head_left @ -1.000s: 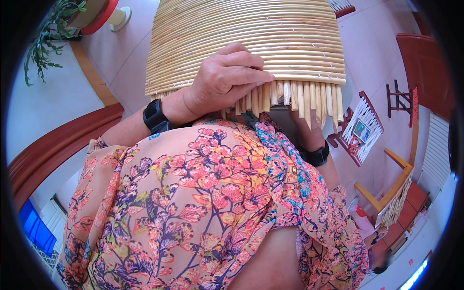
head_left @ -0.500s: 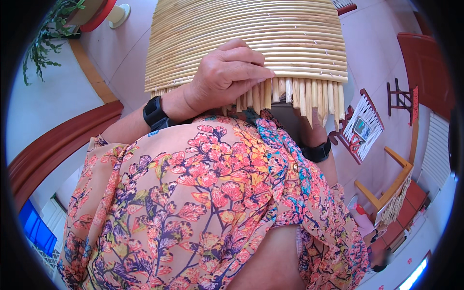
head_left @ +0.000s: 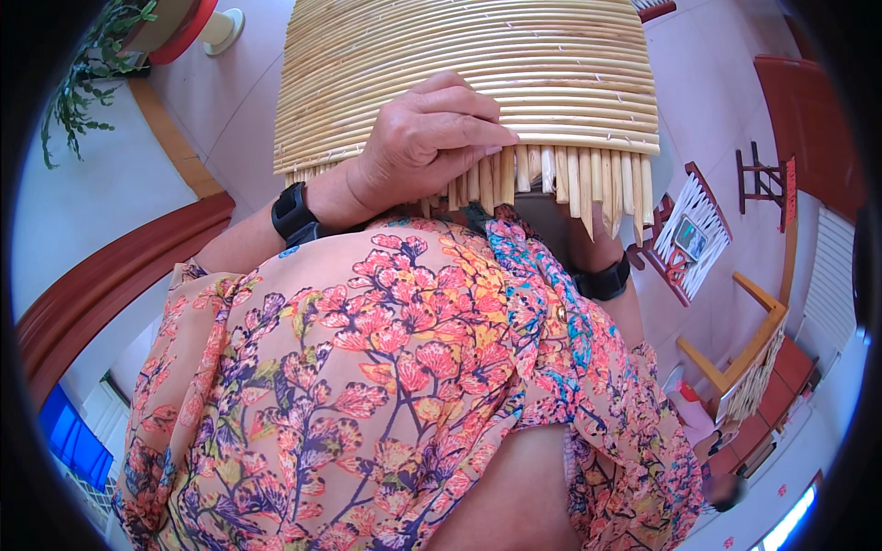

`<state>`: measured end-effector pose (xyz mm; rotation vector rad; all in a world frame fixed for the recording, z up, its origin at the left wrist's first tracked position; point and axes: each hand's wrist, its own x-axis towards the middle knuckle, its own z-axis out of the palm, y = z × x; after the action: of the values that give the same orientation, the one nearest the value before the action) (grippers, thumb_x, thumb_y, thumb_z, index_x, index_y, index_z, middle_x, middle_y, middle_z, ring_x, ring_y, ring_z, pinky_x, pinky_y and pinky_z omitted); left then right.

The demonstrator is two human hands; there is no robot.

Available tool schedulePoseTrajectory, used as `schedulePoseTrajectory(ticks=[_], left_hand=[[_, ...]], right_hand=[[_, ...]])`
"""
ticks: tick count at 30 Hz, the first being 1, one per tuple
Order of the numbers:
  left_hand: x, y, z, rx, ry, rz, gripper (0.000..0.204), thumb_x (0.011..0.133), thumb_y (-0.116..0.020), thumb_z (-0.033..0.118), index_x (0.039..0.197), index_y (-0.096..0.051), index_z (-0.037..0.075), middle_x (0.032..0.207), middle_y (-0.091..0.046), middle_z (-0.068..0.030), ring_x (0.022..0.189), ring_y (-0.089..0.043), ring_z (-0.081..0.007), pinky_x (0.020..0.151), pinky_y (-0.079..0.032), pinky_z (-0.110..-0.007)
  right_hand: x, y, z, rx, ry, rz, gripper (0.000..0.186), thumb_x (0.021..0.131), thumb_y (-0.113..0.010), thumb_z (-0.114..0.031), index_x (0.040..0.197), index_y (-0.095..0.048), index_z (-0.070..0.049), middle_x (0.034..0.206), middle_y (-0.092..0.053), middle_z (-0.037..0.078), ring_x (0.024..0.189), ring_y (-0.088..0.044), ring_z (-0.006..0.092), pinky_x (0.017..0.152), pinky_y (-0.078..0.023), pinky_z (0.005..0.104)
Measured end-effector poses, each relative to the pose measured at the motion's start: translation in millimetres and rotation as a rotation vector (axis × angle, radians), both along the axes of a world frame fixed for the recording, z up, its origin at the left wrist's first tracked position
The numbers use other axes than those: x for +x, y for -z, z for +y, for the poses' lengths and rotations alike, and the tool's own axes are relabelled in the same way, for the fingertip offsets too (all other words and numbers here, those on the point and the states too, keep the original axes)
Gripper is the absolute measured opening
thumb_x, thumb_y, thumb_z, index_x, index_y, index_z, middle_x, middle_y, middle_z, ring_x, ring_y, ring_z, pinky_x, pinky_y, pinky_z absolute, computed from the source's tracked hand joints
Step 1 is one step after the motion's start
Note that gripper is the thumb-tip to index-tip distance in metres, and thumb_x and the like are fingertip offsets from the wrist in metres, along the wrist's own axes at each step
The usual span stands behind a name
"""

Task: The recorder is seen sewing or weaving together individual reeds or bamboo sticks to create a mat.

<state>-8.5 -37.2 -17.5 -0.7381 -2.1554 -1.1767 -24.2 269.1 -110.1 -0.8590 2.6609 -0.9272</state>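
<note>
A mat of pale yellow stalks [head_left: 469, 55], stitched together with thin thread, stands at the top of the view. Its upper layer runs crosswise. From under its near edge stick the uneven, partly pointed ends of a second layer of stalks [head_left: 570, 174]. My left hand [head_left: 436, 129] is closed in a pinch on that near edge, thumb and forefinger pressed together. Under the right part of the mat is my right hand [head_left: 595, 243]; only a bit by the wrist shows, and the stalks hide its fingers. Each wrist wears a black band.
To the right stand a low stool with white webbing [head_left: 694, 234], a phone-like device [head_left: 689, 237] on it, a dark folding stool [head_left: 763, 188] and a wooden frame seat [head_left: 735, 367]. A green plant [head_left: 87, 83] hangs at the upper left, above a red-brown curved ledge [head_left: 119, 275].
Almost nothing differs. The mat and my left hand have shifted very slightly up and left in the view; the pinch stays the same.
</note>
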Motion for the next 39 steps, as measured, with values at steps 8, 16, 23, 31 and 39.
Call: schedulePoseTrajectory(ticks=[8, 16, 23, 31, 39], left_hand=[[-2.3, -0.2, 0.0, 0.015, 0.022, 0.001, 0.019, 0.069, -0.071, 0.003, 0.088, -0.069, 0.005, 0.082, -0.063, -0.0062, 0.070, -0.058, -0.0210, 0.060, -0.047, -0.029], [13.9, -16.5, 5.7, -0.118, 0.098, -0.095, 0.055, 0.054, -0.084, 0.033, 0.098, -0.062, 0.006, 0.108, -0.056, -0.0125, 0.093, -0.054, -0.0300, 0.079, -0.046, -0.037], [10.0, -10.8, 9.0, -0.158, -0.012, -0.047, 0.044, 0.049, -0.072, 0.007, 0.091, -0.060, 0.006, 0.106, -0.057, -0.0135, 0.089, -0.055, -0.0311, 0.075, -0.048, -0.037], [9.8, -8.7, 6.6, -0.142, -0.078, 0.012, 0.046, 0.048, -0.067, 0.001, 0.093, -0.060, 0.005, 0.100, -0.060, -0.0116, 0.084, -0.057, -0.0297, 0.071, -0.050, -0.035], [8.4, -7.0, 4.3, -0.147, -0.080, 0.027, 0.047, 0.050, -0.067, 0.002, 0.096, -0.060, 0.005, 0.101, -0.060, -0.0109, 0.084, -0.058, -0.0284, 0.072, -0.050, -0.035]], right_hand=[[6.3, 28.0, 7.7, -0.377, 0.207, -0.359, 0.041, 0.089, -0.048, -0.006, 0.129, -0.040, -0.008, 0.120, -0.049, 0.021, 0.110, -0.049, 0.0359, 0.093, -0.040, 0.0420], [-7.7, 6.6, 3.7, 1.141, -0.412, 0.938, 0.053, 0.088, -0.037, -0.024, 0.139, -0.029, -0.014, 0.141, -0.032, 0.007, 0.131, -0.031, 0.0254, 0.109, -0.019, 0.0444], [-26.6, -5.3, -31.9, 0.265, -0.196, 0.650, 0.050, 0.089, -0.041, -0.023, 0.137, -0.034, -0.014, 0.138, -0.037, 0.008, 0.128, -0.035, 0.0286, 0.107, -0.024, 0.0458], [-43.1, -2.8, -56.6, 0.051, -0.171, 0.663, 0.048, 0.089, -0.044, -0.022, 0.136, -0.036, -0.013, 0.136, -0.039, 0.010, 0.126, -0.038, 0.0300, 0.106, -0.026, 0.0463], [-49.1, 2.0, -62.9, -0.008, -0.171, 0.672, 0.047, 0.089, -0.046, -0.021, 0.134, -0.039, -0.012, 0.134, -0.041, 0.011, 0.125, -0.040, 0.0315, 0.104, -0.029, 0.0469]])
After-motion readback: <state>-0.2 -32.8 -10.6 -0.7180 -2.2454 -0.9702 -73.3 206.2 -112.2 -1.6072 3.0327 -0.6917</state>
